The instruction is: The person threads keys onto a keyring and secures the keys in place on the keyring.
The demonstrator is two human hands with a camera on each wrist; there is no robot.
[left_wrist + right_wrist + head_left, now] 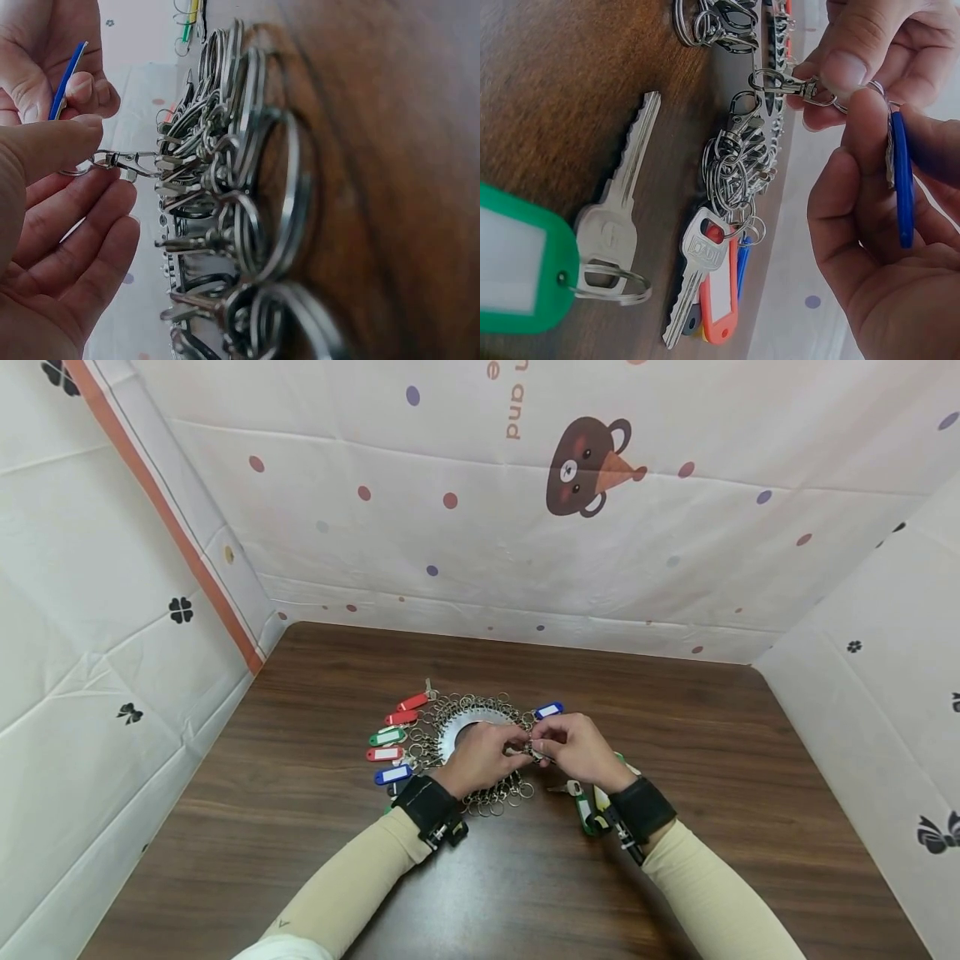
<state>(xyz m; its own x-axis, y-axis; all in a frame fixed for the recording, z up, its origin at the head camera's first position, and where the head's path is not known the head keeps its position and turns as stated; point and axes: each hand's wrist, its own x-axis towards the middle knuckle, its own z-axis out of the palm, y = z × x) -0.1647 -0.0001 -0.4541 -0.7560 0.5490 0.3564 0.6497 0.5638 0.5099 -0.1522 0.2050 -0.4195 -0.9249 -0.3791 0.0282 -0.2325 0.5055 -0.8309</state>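
My left hand (483,758) pinches a small metal swivel clasp (799,88) between thumb and fingers. The clasp is hooked at the edge of a flat silver ring (450,732) hung all round with clasps and split rings. Facing it, my right hand (583,752) holds a blue key tag (904,180), seen edge-on, with a key (889,150) pressed against it. A split ring at the tag's top meets the clasp's end at the fingertips. Fingers partly cover this joint, so I cannot tell whether the two are linked.
Red tags (385,754), a green tag (387,737) and a blue tag (393,774) fan out on the ring's left side. Another blue tag (549,710) lies at its upper right. A loose green tag (510,259) with a key (615,217) lies near my right wrist.
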